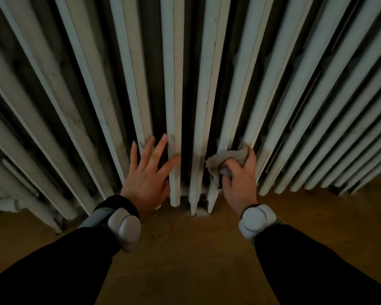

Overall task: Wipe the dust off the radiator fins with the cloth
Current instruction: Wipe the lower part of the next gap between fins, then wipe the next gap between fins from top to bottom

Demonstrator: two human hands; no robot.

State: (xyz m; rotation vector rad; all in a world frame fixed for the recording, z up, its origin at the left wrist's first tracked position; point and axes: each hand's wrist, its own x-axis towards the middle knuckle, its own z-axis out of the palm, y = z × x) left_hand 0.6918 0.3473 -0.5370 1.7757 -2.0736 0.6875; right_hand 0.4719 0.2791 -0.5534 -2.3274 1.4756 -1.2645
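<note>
A tall white cast-iron radiator with several long vertical fins fills the upper view, with dark gaps between the fins. My right hand grips a crumpled grey cloth and presses it against the lower part of a fin right of centre. My left hand lies flat with fingers spread on the lower fins left of centre, holding nothing. Both wrists wear pale rounded bands over black sleeves.
A brown floor runs under the radiator's feet. A white pipe or wall base sits low at the far left. The fins' bottom ends and a small pipe joint meet the floor between my hands.
</note>
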